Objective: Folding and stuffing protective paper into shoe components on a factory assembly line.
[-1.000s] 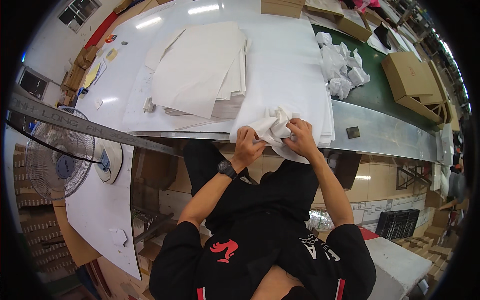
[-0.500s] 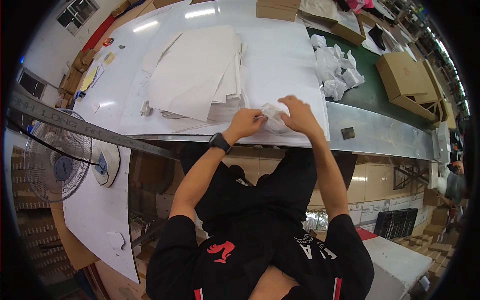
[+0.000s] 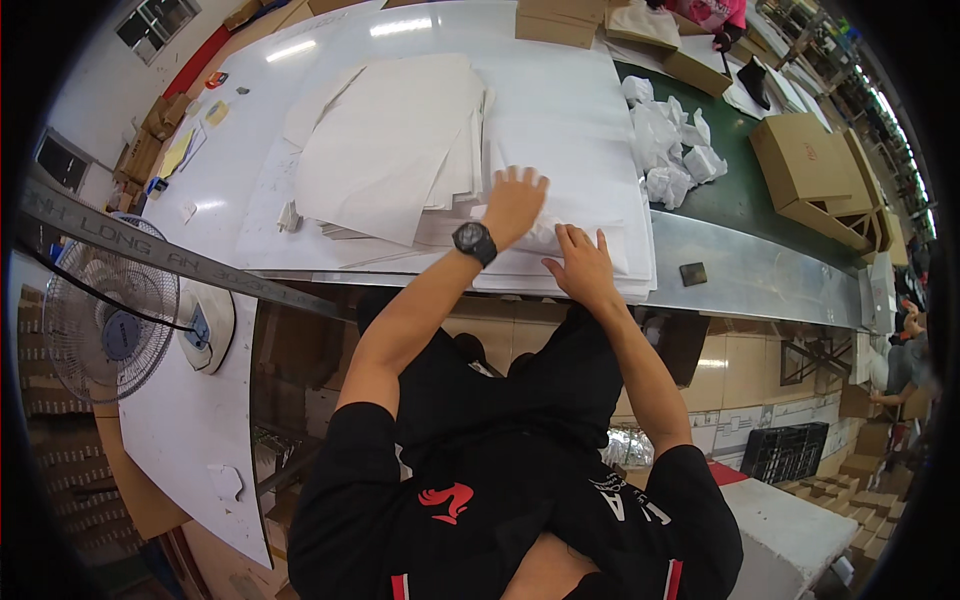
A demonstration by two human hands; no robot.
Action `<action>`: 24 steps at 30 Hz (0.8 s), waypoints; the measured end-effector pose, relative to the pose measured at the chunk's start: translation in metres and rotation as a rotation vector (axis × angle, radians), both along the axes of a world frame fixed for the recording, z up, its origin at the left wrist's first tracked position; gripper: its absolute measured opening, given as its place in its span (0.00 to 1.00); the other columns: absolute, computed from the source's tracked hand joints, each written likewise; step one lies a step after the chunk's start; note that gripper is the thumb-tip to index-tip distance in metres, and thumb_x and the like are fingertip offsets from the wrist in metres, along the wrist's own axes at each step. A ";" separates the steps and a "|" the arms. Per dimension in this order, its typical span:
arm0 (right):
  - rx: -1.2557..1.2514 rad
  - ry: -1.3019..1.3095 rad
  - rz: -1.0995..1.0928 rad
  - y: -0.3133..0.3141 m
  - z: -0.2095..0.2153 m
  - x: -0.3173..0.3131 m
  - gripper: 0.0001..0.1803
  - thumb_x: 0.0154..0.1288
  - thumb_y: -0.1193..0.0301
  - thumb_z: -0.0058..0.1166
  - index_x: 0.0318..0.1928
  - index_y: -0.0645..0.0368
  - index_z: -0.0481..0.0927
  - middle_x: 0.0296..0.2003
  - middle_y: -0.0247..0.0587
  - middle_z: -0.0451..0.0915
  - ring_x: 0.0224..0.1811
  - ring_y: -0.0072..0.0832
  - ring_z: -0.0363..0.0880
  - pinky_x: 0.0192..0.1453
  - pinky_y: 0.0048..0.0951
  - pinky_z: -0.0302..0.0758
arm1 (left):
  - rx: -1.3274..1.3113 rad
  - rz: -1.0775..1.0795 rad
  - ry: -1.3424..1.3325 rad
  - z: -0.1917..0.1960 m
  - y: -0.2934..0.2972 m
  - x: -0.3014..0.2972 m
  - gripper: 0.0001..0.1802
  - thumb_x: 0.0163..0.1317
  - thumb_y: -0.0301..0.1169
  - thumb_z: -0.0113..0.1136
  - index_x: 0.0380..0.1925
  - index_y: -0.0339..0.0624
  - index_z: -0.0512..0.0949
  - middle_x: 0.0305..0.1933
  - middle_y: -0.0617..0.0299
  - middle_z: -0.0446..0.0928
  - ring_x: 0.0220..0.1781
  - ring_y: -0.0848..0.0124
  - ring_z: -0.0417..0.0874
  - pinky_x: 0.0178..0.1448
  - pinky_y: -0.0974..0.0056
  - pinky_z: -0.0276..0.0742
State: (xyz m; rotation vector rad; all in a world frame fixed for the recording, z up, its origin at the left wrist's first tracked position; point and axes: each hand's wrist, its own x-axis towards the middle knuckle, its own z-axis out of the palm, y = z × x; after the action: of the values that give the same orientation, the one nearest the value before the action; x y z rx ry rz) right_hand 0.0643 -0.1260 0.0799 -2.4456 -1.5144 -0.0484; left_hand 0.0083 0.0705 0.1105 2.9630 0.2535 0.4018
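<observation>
- Person's black short-sleeved shirt (image 3: 530,480) fills the lower middle; both forearms reach forward over the near table edge.
- Black wristwatch (image 3: 474,242) on the left wrist.
- Right hand (image 3: 584,264): palm down on the white paper, fingers extended, thumb out to the side, gripping nothing visible.
- Left hand (image 3: 514,208): just ahead and to the left, palm down, fingers spread, slightly blurred, no grip visible. Can't tell how firmly it presses.
- Crumpled white paper (image 3: 540,237): between and partly under the hands, near the table's front edge, lying on flat white sheets (image 3: 560,110). Mostly hidden, exact fold unclear.
- Stack of off-white paper sheets (image 3: 385,150): left of the hands, edges uneven, top sheets skewed.
- Small dark block (image 3: 693,274): right of the right hand, on a bare metal strip (image 3: 750,255).
- Wire-guard fan (image 3: 115,320): far left, beside a slanting metal bar (image 3: 190,265).
- Wads of crumpled white paper (image 3: 668,140): beyond the strip, clustered on the green surface (image 3: 745,180).
- Cardboard box (image 3: 810,170): right of the wads, on the same surface.
- Black shoe (image 3: 753,84): farther back, upright, near more cardboard.
- Co-worker in pink (image 3: 708,12): top edge, mostly cropped.
</observation>
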 end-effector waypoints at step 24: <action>0.182 0.047 0.221 -0.029 -0.020 0.025 0.23 0.62 0.61 0.66 0.55 0.59 0.81 0.53 0.50 0.80 0.56 0.48 0.78 0.61 0.43 0.72 | -0.333 -0.254 -0.210 -0.053 -0.036 -0.063 0.25 0.55 0.38 0.70 0.52 0.39 0.79 0.46 0.48 0.82 0.47 0.49 0.83 0.52 0.51 0.78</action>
State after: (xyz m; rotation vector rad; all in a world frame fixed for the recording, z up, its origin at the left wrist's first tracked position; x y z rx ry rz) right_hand 0.0895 -0.1545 0.0603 -2.1137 -1.6709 -0.0818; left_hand -0.0545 0.0341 0.0580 2.5597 -0.0740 0.5695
